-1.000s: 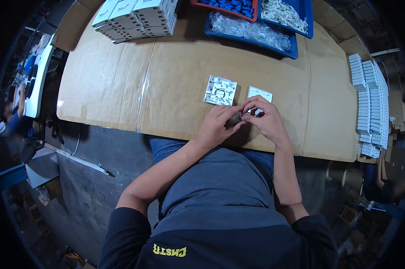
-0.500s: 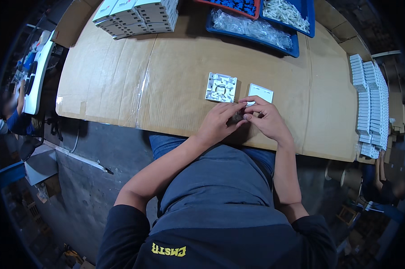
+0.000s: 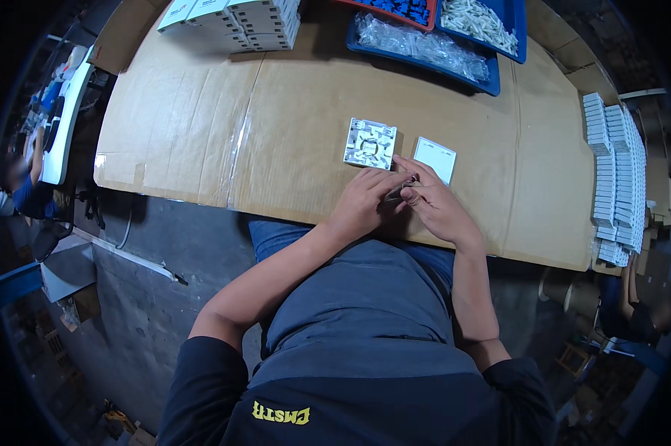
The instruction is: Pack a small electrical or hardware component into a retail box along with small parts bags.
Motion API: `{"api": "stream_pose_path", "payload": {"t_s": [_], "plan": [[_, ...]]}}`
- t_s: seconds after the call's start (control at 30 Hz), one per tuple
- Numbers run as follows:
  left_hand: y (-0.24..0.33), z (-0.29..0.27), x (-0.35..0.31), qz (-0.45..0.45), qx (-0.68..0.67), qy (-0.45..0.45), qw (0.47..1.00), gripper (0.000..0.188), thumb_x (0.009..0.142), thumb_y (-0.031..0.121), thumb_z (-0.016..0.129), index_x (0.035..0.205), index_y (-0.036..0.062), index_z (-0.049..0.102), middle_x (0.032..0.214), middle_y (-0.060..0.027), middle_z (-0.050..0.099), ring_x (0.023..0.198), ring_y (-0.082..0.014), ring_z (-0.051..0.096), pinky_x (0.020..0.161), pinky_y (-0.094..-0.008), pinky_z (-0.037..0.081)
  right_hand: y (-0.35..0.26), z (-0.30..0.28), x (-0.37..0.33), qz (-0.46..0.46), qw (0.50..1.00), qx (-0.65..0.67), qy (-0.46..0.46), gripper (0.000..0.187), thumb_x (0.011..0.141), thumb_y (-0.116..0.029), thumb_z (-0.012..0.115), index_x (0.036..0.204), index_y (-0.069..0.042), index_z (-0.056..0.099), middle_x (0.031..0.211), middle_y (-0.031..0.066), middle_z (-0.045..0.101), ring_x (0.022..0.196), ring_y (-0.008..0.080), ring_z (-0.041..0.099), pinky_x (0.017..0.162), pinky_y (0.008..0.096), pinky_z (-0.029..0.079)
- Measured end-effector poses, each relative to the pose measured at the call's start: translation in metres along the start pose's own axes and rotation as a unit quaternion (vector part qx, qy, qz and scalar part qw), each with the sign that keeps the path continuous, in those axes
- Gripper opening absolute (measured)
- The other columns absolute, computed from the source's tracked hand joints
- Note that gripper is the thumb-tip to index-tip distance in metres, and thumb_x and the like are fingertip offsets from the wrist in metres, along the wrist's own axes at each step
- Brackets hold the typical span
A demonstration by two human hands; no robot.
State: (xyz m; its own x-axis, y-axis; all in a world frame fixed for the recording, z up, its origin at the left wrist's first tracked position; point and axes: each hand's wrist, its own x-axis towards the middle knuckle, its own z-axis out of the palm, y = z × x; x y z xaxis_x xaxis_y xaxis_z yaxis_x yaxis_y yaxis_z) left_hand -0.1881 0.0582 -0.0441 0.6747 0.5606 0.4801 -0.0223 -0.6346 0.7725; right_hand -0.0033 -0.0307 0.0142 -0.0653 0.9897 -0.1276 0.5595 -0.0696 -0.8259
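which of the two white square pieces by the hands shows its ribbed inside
The left white square piece, above the left hand; the plain white cover beside it, nearer the right hand, shows a smooth face.

My bare left hand (image 3: 361,202) and right hand (image 3: 433,208) meet fingertip to fingertip, fingers curled, both forearms angled inward from below.

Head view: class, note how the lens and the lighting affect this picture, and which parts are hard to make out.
Head view: fisheye bends the cardboard-covered table edges toward a dark rim; light is even overhead, with soft shadow under the left hand and right hand; the small dark part between them is too small to identify.
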Motion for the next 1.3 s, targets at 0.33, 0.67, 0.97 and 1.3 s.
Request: {"api": "stream_pose_path", "payload": {"t_s": [0.33, 0.67, 0.97, 1.3], "plan": [[-0.002, 0.001, 0.002, -0.028, 0.002, -0.015, 1.000, 0.059, 0.082, 0.013, 0.085, 0.136, 0.0076, 0.065, 0.114, -0.0139, 0.070, 0.101, -0.0345, 0.066, 0.091, -0.0439, 0.053, -0.003, -0.012, 0.000, -0.019, 0.999, -0.028, 0.011, 0.030, 0.105, -0.029, 0.066, 0.117, -0.006, 0.080, 0.164, 0.0163, 0.046, 0.155, 0.0384, 0.034, 0.126, 0.0465, 0.032], [0.011, -0.003, 0.006, -0.036, 0.024, -0.023, 0.999, 0.049, 0.091, 0.019, 0.082, 0.136, 0.0065, 0.068, 0.112, -0.0116, 0.070, 0.102, -0.0294, 0.065, 0.089, -0.0391, 0.052, 0.035, -0.173, 0.094, 0.033, 0.953, -0.083, 0.289, 0.025, 0.099, -0.021, 0.073, 0.115, -0.001, 0.075, 0.096, 0.0124, 0.078, 0.086, 0.0225, 0.072, 0.080, 0.0364, 0.056], [0.012, -0.004, 0.007, -0.086, -0.009, -0.057, 0.995, 0.047, 0.092, 0.020, 0.082, 0.134, 0.0051, 0.069, 0.116, -0.0127, 0.073, 0.108, -0.0287, 0.068, 0.096, -0.0382, 0.053, 0.122, -0.273, 0.184, 0.121, 0.849, -0.283, 0.429, 0.017, 0.094, -0.023, 0.067, 0.102, -0.016, 0.080, 0.107, 0.0101, 0.079, 0.103, 0.0359, 0.074, 0.088, 0.0490, 0.059], [0.010, -0.004, 0.009, -0.078, -0.001, -0.055, 0.995, 0.048, 0.093, 0.024, 0.081, 0.135, 0.0069, 0.068, 0.119, -0.0140, 0.073, 0.108, -0.0341, 0.067, 0.096, -0.0421, 0.052, 0.117, -0.273, 0.219, 0.239, 0.808, -0.309, 0.441, 0.016, 0.088, -0.028, 0.074, 0.095, -0.016, 0.083, 0.103, 0.0107, 0.080, 0.100, 0.0361, 0.075, 0.086, 0.0507, 0.060]]}}
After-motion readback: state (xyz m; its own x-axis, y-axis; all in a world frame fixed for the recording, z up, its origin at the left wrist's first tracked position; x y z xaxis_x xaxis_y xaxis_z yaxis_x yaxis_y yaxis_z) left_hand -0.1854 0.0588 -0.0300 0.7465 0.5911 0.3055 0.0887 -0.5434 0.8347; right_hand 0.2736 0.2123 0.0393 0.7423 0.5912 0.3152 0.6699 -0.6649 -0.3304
